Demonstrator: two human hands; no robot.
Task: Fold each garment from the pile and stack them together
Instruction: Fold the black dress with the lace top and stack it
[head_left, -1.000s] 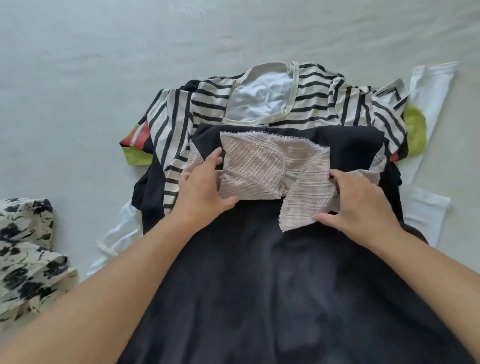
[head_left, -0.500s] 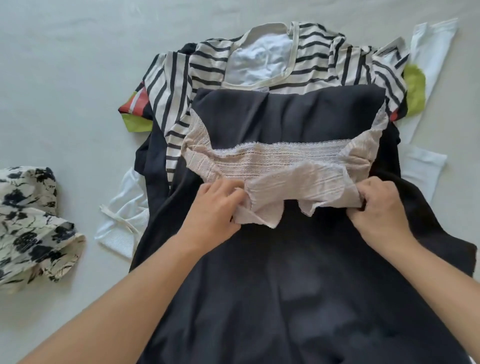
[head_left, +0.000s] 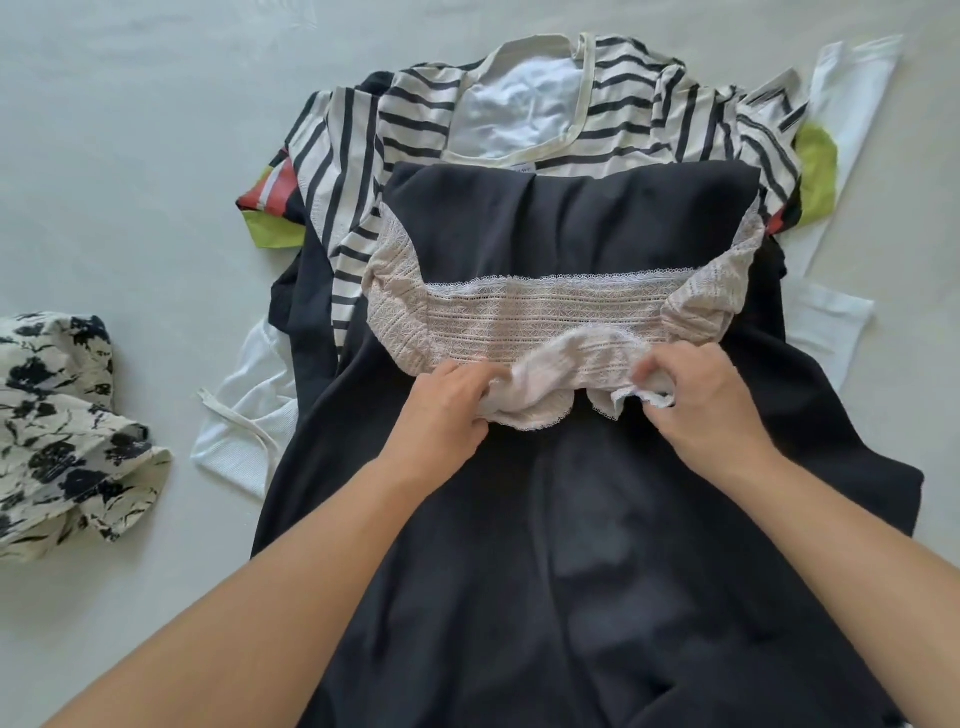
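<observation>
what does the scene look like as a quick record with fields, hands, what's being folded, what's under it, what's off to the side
left hand: left hand has a grip on the near edge of the lace garment
right hand: right hand pinches the same edge
being folded: lace garment, spread sideways, near edge bunched
under it: black garment, on top of the pile
further back: striped top, partly under the black garment
off to the left: floral garment, apart from the pile
surface: pale floor
</observation>
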